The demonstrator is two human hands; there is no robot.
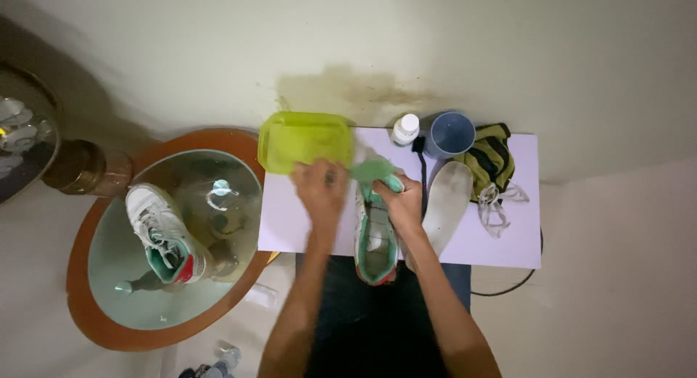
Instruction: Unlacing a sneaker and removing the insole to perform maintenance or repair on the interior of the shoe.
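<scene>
A white and teal sneaker (376, 236) with its laces removed lies toe-away on a white board (287, 226) over my lap. My right hand (401, 202) grips the sneaker near its toe and upper. My left hand (320, 189) hovers just left of the shoe, fingers curled; a green cloth or sponge (371, 169) shows between the two hands near the toe, and I cannot tell which hand holds it. A lime green plastic tub (303, 141) sits right behind my left hand.
A white insole (444, 204), loose laces (495, 204), a striped yellow-black cloth (491, 159), a blue cup (450, 133) and a white-capped bottle (405, 128) lie on the board's right. The matching sneaker (164, 236) rests on a round glass table (109, 327) at left.
</scene>
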